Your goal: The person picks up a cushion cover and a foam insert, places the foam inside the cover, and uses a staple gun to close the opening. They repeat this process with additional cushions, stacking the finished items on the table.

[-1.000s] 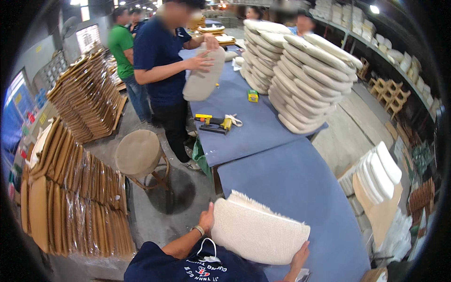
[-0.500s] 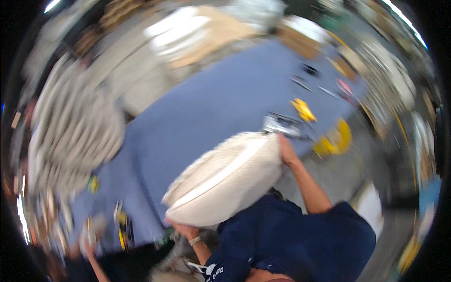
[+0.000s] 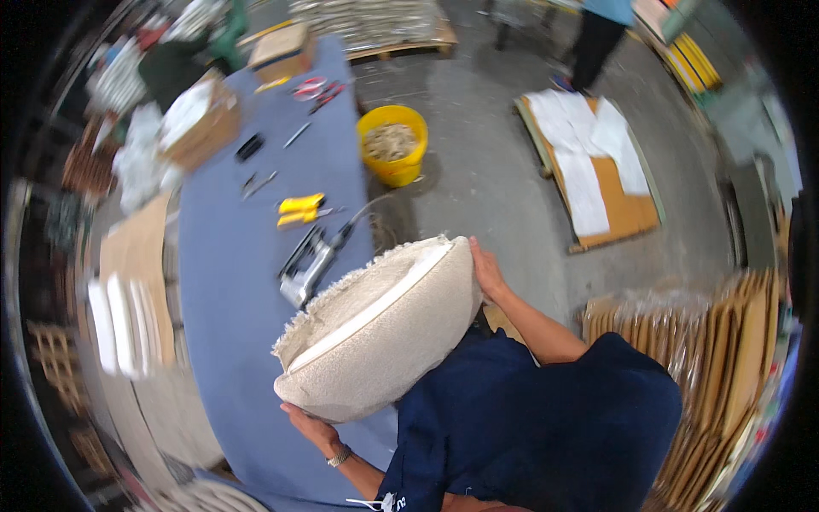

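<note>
Between my two hands I carry a beige upholstered cushion (image 3: 392, 328) with a curved outline, tilted on edge. Loose fabric with a frayed edge and a white strip runs along its far side. My left hand (image 3: 313, 429) grips the lower left end, its fingers partly hidden under the cushion. At the upper right end, my right hand (image 3: 488, 271) is closed on the cushion, the fingertips out of sight behind it. Just beyond the cushion, a grey metal staple gun (image 3: 309, 269) with a hose lies on the blue-covered table (image 3: 222, 341).
Yellow-handled pliers (image 3: 300, 211), scissors (image 3: 310, 89) and a cardboard box (image 3: 281, 53) lie farther along the table. A yellow bucket (image 3: 395, 171) of scraps stands beside it. Right of me are stacked cardboard sheets (image 3: 682, 358) and a low pallet with white pieces (image 3: 589, 171). Someone (image 3: 597, 38) stands beyond.
My view and body have turned to the right, bringing the bucket, pallet and cardboard stack into view. The cushion has stayed in both hands and come with me.
</note>
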The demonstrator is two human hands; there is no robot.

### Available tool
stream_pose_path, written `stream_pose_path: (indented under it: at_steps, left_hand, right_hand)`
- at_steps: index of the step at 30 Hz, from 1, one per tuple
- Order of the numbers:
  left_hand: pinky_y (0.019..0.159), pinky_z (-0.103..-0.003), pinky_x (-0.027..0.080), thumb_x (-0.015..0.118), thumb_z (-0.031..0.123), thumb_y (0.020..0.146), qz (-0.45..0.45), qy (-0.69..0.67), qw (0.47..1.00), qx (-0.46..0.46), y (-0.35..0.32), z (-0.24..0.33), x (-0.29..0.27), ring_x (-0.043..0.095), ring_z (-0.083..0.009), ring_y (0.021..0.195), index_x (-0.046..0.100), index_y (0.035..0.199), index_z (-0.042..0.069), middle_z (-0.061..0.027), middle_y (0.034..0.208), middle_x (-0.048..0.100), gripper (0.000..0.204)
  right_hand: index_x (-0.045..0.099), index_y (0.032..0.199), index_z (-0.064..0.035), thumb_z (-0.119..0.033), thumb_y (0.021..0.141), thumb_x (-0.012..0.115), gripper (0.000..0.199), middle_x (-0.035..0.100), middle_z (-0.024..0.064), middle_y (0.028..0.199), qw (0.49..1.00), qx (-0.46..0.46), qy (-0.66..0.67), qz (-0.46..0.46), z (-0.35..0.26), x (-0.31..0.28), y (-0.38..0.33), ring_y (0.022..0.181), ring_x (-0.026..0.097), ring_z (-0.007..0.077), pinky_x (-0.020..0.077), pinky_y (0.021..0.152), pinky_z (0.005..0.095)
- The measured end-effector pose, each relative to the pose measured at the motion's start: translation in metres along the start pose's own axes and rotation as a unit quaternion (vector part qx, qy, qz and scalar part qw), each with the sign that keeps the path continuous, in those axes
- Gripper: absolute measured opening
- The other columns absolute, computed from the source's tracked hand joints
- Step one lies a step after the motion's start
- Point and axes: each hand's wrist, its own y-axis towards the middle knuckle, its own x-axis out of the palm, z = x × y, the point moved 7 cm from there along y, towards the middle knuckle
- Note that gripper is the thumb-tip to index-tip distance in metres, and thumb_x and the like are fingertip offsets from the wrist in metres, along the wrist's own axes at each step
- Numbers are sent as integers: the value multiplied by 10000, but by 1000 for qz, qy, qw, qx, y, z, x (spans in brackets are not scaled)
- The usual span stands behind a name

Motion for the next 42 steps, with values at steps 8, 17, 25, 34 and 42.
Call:
stream_pose_path:
  at_steps: [8,17,25,34,42]
  left_hand:
    - [962,-381,493,917,403,685,-379,151,907,102,43,154,250,636,-225,1059,586,1279,-81,-133,1178,678,835]
    - [865,-404,556,834,328,827,-645,262,644,317,-106,160,638,735,-336,961,703,1186,16,-197,1033,756,493]
    - [840,-550,545,769,482,835,-660,371,449,475,-219,68,919,689,-466,979,721,1173,92,-256,1014,730,518]
    - [860,-456,571,765,263,836,-719,174,268,618,-441,71,1185,701,-375,1028,659,1330,115,-164,1150,734,526]
    - [1101,-566,410,671,193,877,-628,257,47,733,-446,-116,1282,502,-338,1374,542,1448,132,-162,1420,583,589]
  right_hand:
    - [523,1465,0,-635,1042,403,773,495,201,1522,944,114,297,87,-54,-96,89,1403,456,305,341,1176,425]
    - [597,1335,8,-440,1067,532,527,681,145,1250,914,136,238,299,124,-267,38,1057,692,224,570,818,337]
    - [639,1213,-38,-306,1024,597,331,710,107,1028,672,260,405,563,206,-204,-142,794,713,209,575,653,318]
    - [625,1145,-42,-248,1036,563,242,715,97,944,514,221,498,662,181,-180,-39,627,682,194,536,520,292]
    - [639,1288,-25,-306,1059,589,366,734,83,1061,642,234,404,609,3,-292,103,789,712,157,532,673,248]
